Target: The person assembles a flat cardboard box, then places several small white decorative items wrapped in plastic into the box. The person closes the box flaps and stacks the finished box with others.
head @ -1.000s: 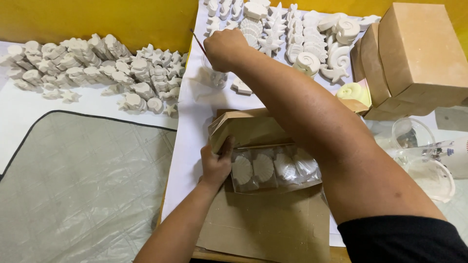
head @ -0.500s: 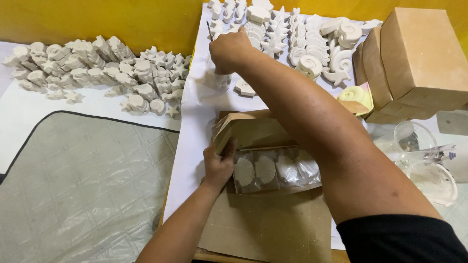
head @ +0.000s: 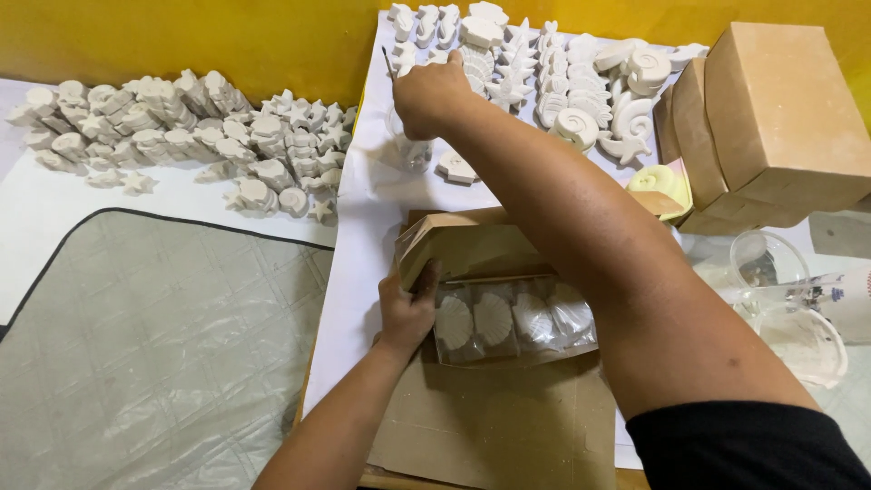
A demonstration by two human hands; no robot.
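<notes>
My left hand [head: 406,310] grips the left end of a small brown cardboard box [head: 472,247] that lies on a sheet of brown card. Its flap is lifted, and several white shell-shaped casts [head: 494,319] lie inside under clear film. My right arm stretches across the box to the back of the table. My right hand [head: 432,91] is closed on a thin stick [head: 388,62], just over a small clear glass [head: 414,152]. A single white cast [head: 456,168] lies beside the glass.
Heaps of white casts [head: 181,127] lie at the back left, and rows of seahorse, star and snail casts [head: 553,68] at the back. Brown boxes [head: 780,118] stand at the right, clear plastic cups [head: 771,265] below them. A plastic-covered grey mat [head: 136,354] fills the left.
My right hand has shifted only slightly above the glass, still holding the stick. My left hand stays on the box.
</notes>
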